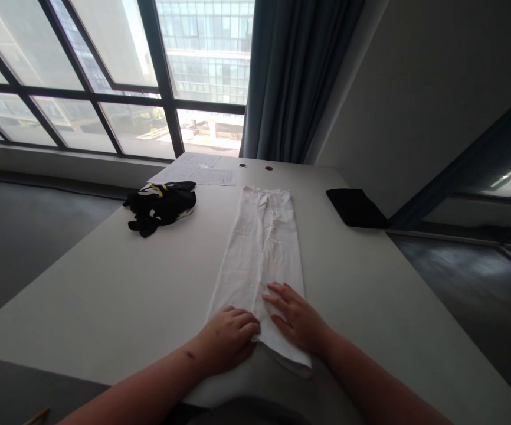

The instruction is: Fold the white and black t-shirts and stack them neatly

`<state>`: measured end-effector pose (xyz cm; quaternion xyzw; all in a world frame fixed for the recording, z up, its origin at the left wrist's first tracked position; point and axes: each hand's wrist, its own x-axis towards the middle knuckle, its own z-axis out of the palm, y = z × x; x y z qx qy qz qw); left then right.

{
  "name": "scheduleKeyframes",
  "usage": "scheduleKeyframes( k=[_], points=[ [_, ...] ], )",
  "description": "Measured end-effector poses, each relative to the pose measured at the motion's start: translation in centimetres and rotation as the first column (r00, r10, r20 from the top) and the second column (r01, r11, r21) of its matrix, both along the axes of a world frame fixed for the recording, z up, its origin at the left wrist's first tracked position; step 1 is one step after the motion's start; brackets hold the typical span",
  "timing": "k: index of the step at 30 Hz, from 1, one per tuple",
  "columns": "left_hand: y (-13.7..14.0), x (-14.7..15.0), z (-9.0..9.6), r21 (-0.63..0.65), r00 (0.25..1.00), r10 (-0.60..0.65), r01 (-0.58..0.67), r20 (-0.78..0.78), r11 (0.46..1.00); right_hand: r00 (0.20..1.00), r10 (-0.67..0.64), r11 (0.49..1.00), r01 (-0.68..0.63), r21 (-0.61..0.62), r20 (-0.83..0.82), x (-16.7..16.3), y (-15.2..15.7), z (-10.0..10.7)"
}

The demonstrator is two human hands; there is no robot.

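A pair of white trousers (pixel 277 248) lies flat and lengthwise on the white table, waistband at the far end and leg ends toward me. At the near end of the left trouser leg, my left hand (pixel 231 336) has its fingers curled together on the fabric by the hem; its thumb is hidden. My right hand (pixel 297 319) rests palm down on the lower part of the right leg, fingers spread and holding nothing. Close to my body, that leg's hem hangs slightly curved near the table's edge.
On the white table (pixel 149 289), a crumpled black garment bundle (pixel 162 206) with yellow and white bits lies at the left. Printed papers (pixel 213 176) are at the back left. A folded black cloth (pixel 357 208) sits at the right edge. Behind stand windows and a blue curtain (pixel 291 82).
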<state>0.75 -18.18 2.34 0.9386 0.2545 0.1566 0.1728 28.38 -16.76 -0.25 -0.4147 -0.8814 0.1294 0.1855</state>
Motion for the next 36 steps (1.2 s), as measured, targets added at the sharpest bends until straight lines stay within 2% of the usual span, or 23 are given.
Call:
scheduleKeyframes(
  k=[4, 8, 12, 17, 21, 24, 28, 33, 36],
  points=[
    [-0.7, -0.9, 0.4, -0.016, 1.000, -0.008, 0.007, -0.003, 1.000, 0.997, 0.061, 0.997, -0.060, -0.042, 0.039, -0.1, -6.1, 0.7],
    [-1.5, -1.6, -0.2, 0.004, 0.998, 0.058, -0.058, -0.031, 0.998, 0.999, 0.023, 0.999, -0.021, 0.048, -0.023, 0.2, -8.4, 0.3],
    [-1.5, -2.0, -0.7, 0.108, 0.980, 0.176, -0.166, -0.090, 0.980, 0.989, -0.050, 0.985, 0.072, 0.154, -0.142, 0.4, -8.8, -0.1],
    [-0.2, -4.5, -0.6, 0.149, 0.949, 0.291, -0.273, -0.117, 0.950, 0.965, -0.150, 0.969, 0.186, 0.161, -0.215, 1.2, -9.1, -0.2],
    [0.4, -7.3, -1.2, 0.086, 0.966, 0.251, -0.246, -0.056, 0.966, 0.983, -0.089, 0.987, 0.109, 0.121, -0.159, 2.7, -9.7, -0.3],
    [0.0, -8.5, -1.8, 0.085, 0.968, 0.250, -0.248, -0.015, 0.965, 0.990, -0.054, 0.994, 0.066, 0.088, -0.133, 3.8, -10.1, -0.4],
    [-0.7, -8.4, -1.8, 0.058, 0.950, 0.312, -0.312, 0.011, 0.948, 0.988, -0.077, 0.997, 0.078, 0.004, -0.132, 4.5, -9.9, -0.3],
    [0.0, -7.3, -1.3, -0.035, 0.977, 0.215, -0.215, -0.007, 0.976, 0.997, -0.071, 0.993, 0.069, -0.092, -0.019, 4.8, -8.7, -0.2],
    [1.3, -7.5, -1.1, -0.059, 0.971, 0.238, -0.238, -0.006, 0.970, 0.997, -0.068, 0.992, 0.073, -0.107, 0.046, 5.2, -8.0, -0.3]
  ],
)
